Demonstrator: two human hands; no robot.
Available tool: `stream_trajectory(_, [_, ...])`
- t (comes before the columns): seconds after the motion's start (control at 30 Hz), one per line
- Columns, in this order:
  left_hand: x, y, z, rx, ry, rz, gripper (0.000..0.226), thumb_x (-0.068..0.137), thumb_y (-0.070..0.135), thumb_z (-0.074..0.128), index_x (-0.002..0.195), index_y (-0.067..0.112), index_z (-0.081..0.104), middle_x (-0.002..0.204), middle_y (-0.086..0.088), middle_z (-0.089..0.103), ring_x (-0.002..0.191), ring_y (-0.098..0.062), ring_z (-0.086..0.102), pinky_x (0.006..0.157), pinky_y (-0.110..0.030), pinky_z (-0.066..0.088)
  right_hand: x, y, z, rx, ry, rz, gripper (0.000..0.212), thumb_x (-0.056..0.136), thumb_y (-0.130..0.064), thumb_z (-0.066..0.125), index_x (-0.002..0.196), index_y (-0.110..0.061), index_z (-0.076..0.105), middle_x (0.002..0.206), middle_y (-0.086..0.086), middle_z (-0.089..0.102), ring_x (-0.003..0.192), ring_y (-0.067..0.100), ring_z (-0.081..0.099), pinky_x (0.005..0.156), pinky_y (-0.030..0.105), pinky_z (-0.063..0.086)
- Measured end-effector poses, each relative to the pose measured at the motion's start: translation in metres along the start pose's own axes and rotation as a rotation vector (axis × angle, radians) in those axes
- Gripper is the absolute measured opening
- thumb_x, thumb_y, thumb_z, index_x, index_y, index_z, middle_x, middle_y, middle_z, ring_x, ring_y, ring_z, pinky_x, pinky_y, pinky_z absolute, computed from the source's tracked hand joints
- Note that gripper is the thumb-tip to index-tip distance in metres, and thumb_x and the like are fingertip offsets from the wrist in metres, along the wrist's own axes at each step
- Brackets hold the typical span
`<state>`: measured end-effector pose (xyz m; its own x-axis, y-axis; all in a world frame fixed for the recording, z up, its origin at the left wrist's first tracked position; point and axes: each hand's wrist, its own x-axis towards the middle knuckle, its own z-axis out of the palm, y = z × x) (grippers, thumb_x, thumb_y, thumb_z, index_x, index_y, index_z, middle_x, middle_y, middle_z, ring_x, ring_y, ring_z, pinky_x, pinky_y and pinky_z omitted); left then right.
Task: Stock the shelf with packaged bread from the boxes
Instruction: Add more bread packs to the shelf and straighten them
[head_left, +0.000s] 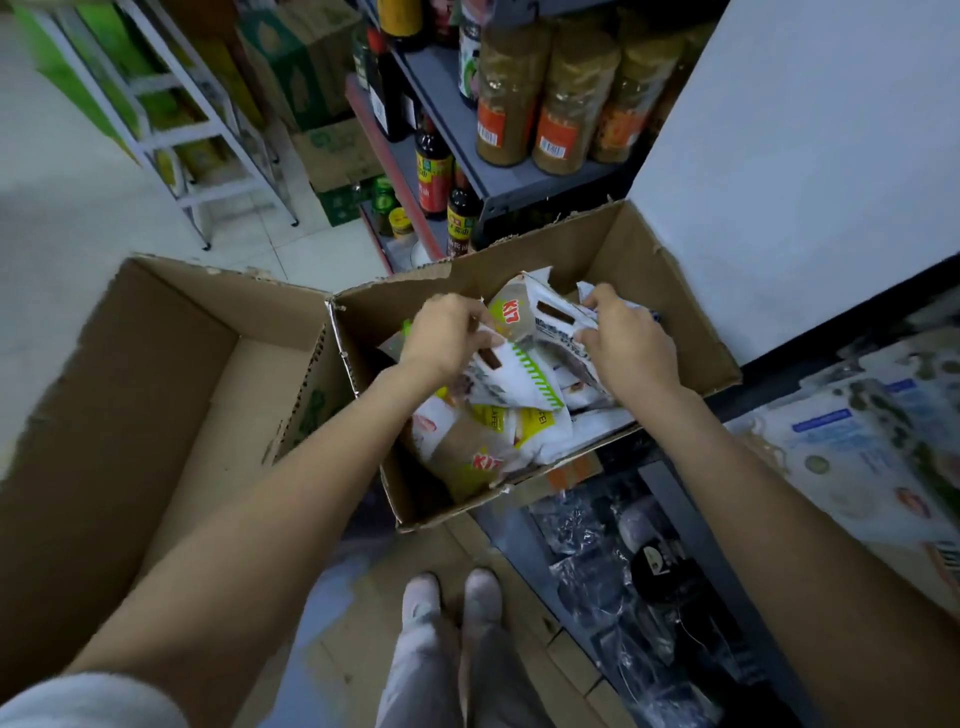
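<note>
Inside the open cardboard box in the middle of the scene lies a loose heap of packaged bread, white wrappers with green and yellow print; the packs overlap too much to count. Red letters "KI7" can be read on one pack near the far side and again on a pack at the near wall of the box. Both hands are in the box. The left hand is curled round the top edge of a white pack with green comb-like stripes, gripping it. The right hand pinches the edge of another white wrapper with small dark print that is too blurred to read.

Left of this box, touching it, stands a second, larger cardboard box with its flaps open. To the far side, a grey shelf carries three tall jars of brown granules with orange labels, and a lower shelf holds dark sauce bottles with red and yellow labels. On the right, lower shelves hold goods in clear wrapping and pale packets. At the near edge are the person's two feet in light shoes on the floor.
</note>
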<state>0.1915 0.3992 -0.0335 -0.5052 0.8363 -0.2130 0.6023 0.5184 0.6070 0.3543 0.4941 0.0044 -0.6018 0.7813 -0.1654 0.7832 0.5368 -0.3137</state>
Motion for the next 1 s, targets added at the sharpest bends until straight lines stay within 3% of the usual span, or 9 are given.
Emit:
stream_trajectory(0.23, [-0.067, 0.063, -0.077, -0.058, 0.046, 0.354, 0.012, 0.078, 0.024, 0.075, 0.081, 0.013, 0.071, 0.14, -0.009, 0.035, 0.136, -0.025, 0.027, 0.108, -0.035, 0.026, -0.044, -0.041, -0.084, 0.055, 0.196, -0.127, 0.018, 0.095, -0.023, 0.049, 0.108, -0.018, 0.061, 0.109, 0.017, 0.064, 0.107, 0.037, 0.055, 0.072, 0.038, 0.038])
stream_trajectory(0.33, [-0.113, 0.083, -0.106, -0.173, 0.066, 0.411, 0.011, 0.084, 0.024, 0.07, 0.078, 0.02, 0.062, 0.128, -0.004, 0.045, 0.123, -0.019, 0.044, 0.097, -0.033, 0.035, -0.083, -0.055, -0.115, 0.263, 0.242, -0.165, 0.022, 0.094, -0.026, 0.051, 0.111, -0.017, 0.064, 0.105, 0.016, 0.067, 0.103, 0.036, 0.059, 0.076, 0.035, 0.041])
stream_trajectory(0.4, [-0.152, 0.092, -0.121, -0.241, 0.108, 0.444, 0.014, 0.088, 0.025, 0.065, 0.079, 0.018, 0.057, 0.101, 0.005, 0.053, 0.095, -0.006, 0.052, 0.08, -0.028, 0.035, -0.121, -0.062, -0.133, 0.324, 0.277, -0.221, 0.023, 0.094, -0.027, 0.053, 0.109, -0.014, 0.065, 0.099, 0.012, 0.069, 0.101, 0.031, 0.06, 0.075, 0.03, 0.039])
stream_trajectory(0.5, [-0.215, 0.105, -0.134, -0.387, 0.241, 0.491, 0.02, 0.091, 0.028, 0.058, 0.082, 0.011, 0.052, 0.086, -0.013, 0.057, 0.081, -0.025, 0.054, 0.071, -0.032, 0.037, -0.199, -0.075, -0.155, 0.442, 0.394, -0.298, 0.007, 0.091, -0.025, 0.06, 0.092, -0.021, 0.065, 0.073, -0.009, 0.059, 0.078, 0.014, 0.053, 0.062, 0.014, 0.036])
stream_trajectory(0.67, [-0.33, 0.147, -0.141, -0.675, 0.377, 0.523, 0.018, 0.094, 0.016, 0.056, 0.077, 0.015, 0.049, 0.071, -0.006, 0.059, 0.064, -0.009, 0.054, 0.06, -0.017, 0.04, -0.342, -0.077, -0.181, 1.09, 0.486, -0.268, 0.026, 0.082, -0.037, 0.069, 0.103, -0.023, 0.064, 0.096, -0.001, 0.064, 0.081, 0.001, 0.061, 0.068, 0.016, 0.045])
stream_trajectory(0.73, [-0.372, 0.173, -0.134, -0.744, 0.33, 0.547, 0.016, 0.094, 0.011, 0.056, 0.078, 0.01, 0.05, 0.066, 0.001, 0.055, 0.057, 0.003, 0.054, 0.056, -0.009, 0.037, -0.391, -0.066, -0.186, 1.214, 0.481, -0.174, 0.047, 0.066, -0.056, 0.074, 0.101, -0.026, 0.063, 0.099, 0.0, 0.064, 0.088, 0.009, 0.064, 0.074, 0.024, 0.049])
stream_trajectory(0.8, [-0.408, 0.203, -0.12, -0.776, 0.246, 0.579, 0.014, 0.092, 0.011, 0.058, 0.079, 0.009, 0.052, 0.066, 0.003, 0.057, 0.055, 0.008, 0.054, 0.054, -0.007, 0.037, -0.437, -0.052, -0.188, 1.278, 0.538, -0.065, 0.057, 0.073, -0.048, 0.073, 0.115, -0.011, 0.059, 0.093, -0.003, 0.067, 0.078, 0.009, 0.067, 0.07, 0.027, 0.051])
stream_trajectory(0.9, [-0.46, 0.258, -0.088, -0.808, 0.141, 0.607, 0.012, 0.089, 0.02, 0.062, 0.081, 0.014, 0.054, 0.079, -0.005, 0.064, 0.077, -0.014, 0.059, 0.071, -0.025, 0.044, -0.508, -0.021, -0.2, 1.28, 0.775, 0.054, 0.021, 0.096, -0.017, 0.051, 0.114, -0.009, 0.059, 0.098, 0.001, 0.065, 0.075, 0.011, 0.064, 0.08, 0.037, 0.056])
stream_trajectory(1.0, [-0.515, 0.312, -0.056, -0.862, 0.031, 0.626, 0.008, 0.093, 0.015, 0.056, 0.089, 0.011, 0.051, 0.072, 0.007, 0.058, 0.07, -0.007, 0.053, 0.066, -0.019, 0.041, -0.579, 0.016, -0.219, 1.18, 1.007, 0.099, 0.021, 0.086, -0.032, 0.058, 0.103, -0.018, 0.061, 0.113, 0.009, 0.066, 0.097, 0.023, 0.065, 0.091, 0.04, 0.049])
